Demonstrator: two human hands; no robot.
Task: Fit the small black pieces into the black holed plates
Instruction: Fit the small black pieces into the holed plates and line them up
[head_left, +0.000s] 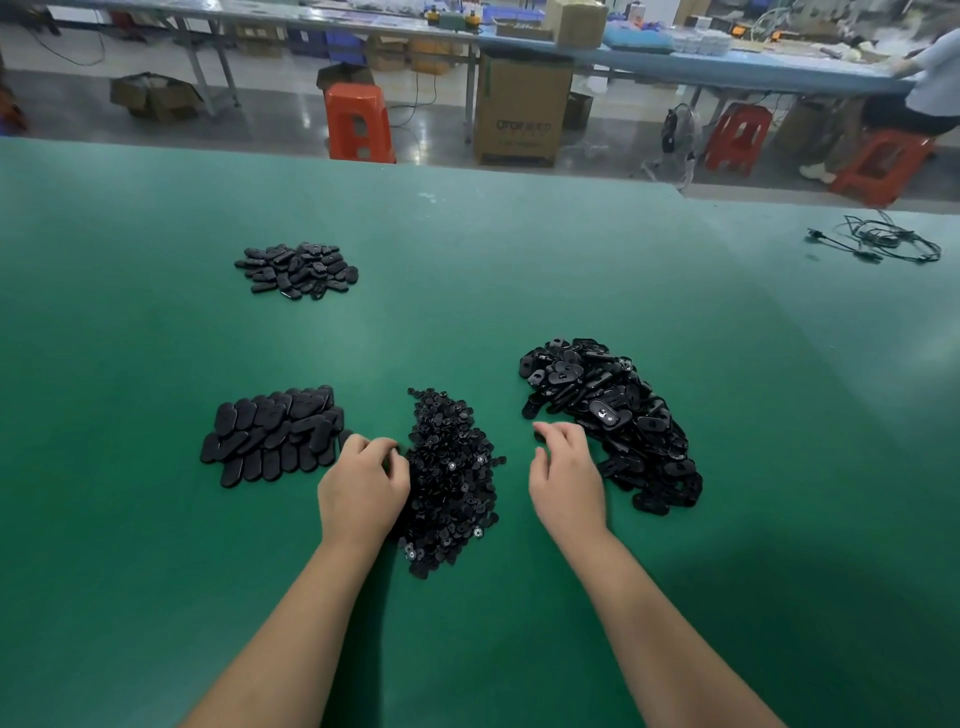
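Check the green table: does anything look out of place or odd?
Nothing looks spilled or damaged. The only stray item is a tangle of black cables at the table's far right, apart from the four piles of black parts.

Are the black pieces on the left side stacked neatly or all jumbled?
Neatly: the left pile lies in overlapping rows, unlike the jumbled right heap.

Only one piece of printing was found: a line of pale lettering on the front of the large cardboard box (522, 106) standing on the floor at the upper middle of the frame. It was too blurred to be read. No other labels or numbers were legible.
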